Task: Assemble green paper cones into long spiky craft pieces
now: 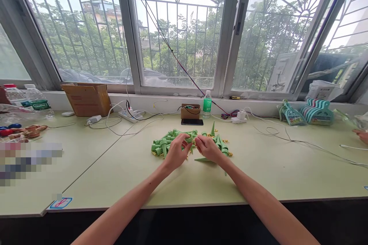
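Observation:
My left hand [178, 149] holds a short green plastic ring-shaped piece [189, 139] between thumb and fingers. Close beside it, the fingers of my right hand [207, 147] are pinched together; what they hold is too small to make out. Left of my hands lies a heap of green cylindrical pieces [157, 147]. To the right is a group of pointed green cones [219, 142] with small yellow pieces [230, 154] among them. One cone [201, 159] lies on the table under my right hand, and another cone [213, 128] stands upright behind it.
A phone [192, 122], small cardboard box [190, 112] and green-labelled bottle [207, 104] stand behind the pile. Cables and a power strip [130, 115] run along the back. A larger carton [86, 99] is at left, teal hangers [317, 111] at right. Another person's hand [361, 135] shows at the right edge.

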The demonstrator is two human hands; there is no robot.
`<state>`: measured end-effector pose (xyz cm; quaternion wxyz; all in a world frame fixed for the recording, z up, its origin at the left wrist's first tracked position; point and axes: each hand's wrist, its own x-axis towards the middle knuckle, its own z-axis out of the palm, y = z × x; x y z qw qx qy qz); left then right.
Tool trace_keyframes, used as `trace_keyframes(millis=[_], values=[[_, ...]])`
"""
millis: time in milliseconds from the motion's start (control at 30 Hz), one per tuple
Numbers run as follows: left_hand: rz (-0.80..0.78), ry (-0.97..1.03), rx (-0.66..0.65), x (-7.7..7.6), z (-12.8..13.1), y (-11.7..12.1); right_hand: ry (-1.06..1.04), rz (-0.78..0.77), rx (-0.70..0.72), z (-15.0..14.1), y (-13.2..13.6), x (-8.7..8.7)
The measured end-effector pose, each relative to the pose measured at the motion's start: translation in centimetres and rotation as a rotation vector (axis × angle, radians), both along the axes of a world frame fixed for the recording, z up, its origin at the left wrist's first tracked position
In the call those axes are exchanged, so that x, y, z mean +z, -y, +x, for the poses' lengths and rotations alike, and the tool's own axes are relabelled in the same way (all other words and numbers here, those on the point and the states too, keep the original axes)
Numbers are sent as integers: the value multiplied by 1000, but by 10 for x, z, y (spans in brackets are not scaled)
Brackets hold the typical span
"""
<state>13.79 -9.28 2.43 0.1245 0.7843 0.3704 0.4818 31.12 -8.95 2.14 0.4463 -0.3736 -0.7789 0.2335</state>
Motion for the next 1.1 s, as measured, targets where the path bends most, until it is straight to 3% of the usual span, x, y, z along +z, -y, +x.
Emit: trace_keyframes(millis=[500, 900, 1100], values=[[46, -14, -20, 0, 0, 0, 30, 36, -38, 0, 1, 3], [-74, 118, -26, 8, 3, 9, -29, 94, -126, 1, -1, 1], [-190, 186, -43, 9, 2, 8, -51, 95, -72, 2, 0, 2]])
